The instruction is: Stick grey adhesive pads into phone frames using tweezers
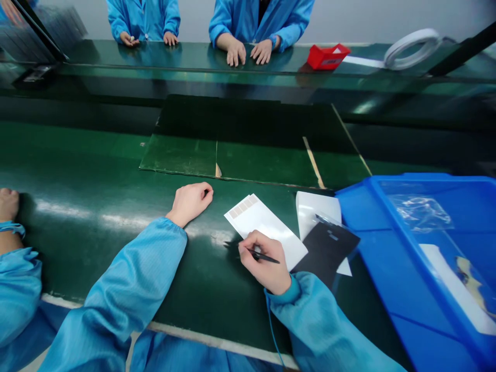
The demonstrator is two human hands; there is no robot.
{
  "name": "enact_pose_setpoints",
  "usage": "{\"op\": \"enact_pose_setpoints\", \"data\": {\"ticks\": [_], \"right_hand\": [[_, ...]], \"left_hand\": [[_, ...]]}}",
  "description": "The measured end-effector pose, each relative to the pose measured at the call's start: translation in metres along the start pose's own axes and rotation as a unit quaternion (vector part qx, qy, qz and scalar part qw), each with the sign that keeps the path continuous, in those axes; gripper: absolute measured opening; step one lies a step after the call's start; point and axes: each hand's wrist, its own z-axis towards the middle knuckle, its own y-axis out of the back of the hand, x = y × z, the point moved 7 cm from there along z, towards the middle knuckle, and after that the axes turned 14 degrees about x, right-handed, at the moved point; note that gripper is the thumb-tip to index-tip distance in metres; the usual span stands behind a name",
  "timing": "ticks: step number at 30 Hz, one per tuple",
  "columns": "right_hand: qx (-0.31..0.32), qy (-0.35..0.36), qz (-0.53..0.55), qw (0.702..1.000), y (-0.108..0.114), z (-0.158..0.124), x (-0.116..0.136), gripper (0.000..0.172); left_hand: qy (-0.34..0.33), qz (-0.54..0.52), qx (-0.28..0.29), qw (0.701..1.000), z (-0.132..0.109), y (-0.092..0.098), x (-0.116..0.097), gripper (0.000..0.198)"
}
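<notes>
My right hand (267, 261) is closed around slim black tweezers (265, 257), held much like a pen; their tips point left, low over the green table, and look blurred. Partly under that hand lies a white sheet (267, 219) with a row of small beige rectangles along its far left end. My left hand (191, 203) rests on the table left of the sheet, loosely curled into a fist, with nothing visible in it. A blue cord (272, 323) hangs from my right cuff.
Right of the sheet lie a curled white paper (315, 206) and a black card (329, 245), beside a blue bin (387, 248) containing clear plastic. Flat green boards (256, 155) lie ahead. Across stand two people, a red box (328, 57) and a white roll (411, 49). Another person's hand (8, 205) is at left.
</notes>
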Motion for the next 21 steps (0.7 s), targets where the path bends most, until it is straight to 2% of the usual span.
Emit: {"op": "enact_pose_setpoints", "data": {"ticks": [3, 8, 14, 21], "right_hand": [[-0.003, 0.005, 0.031, 1.000, 0.001, 0.001, -0.002, 0.013], [0.009, -0.011, -0.025, 1.000, -0.002, 0.004, 0.003, 0.003], [0.051, 0.032, -0.039, 0.997, -0.008, 0.008, 0.010, 0.012], [0.042, 0.025, -0.042, 0.998, -0.007, 0.006, 0.006, 0.014]], "left_hand": [[0.002, 0.000, 0.003, 1.000, 0.000, 0.000, 0.000, 0.015], [-0.009, 0.004, -0.003, 1.000, 0.000, -0.001, -0.001, 0.016], [0.000, 0.006, 0.004, 1.000, -0.001, 0.001, -0.001, 0.016], [-0.001, 0.010, 0.006, 1.000, 0.000, -0.001, 0.000, 0.016]]}}
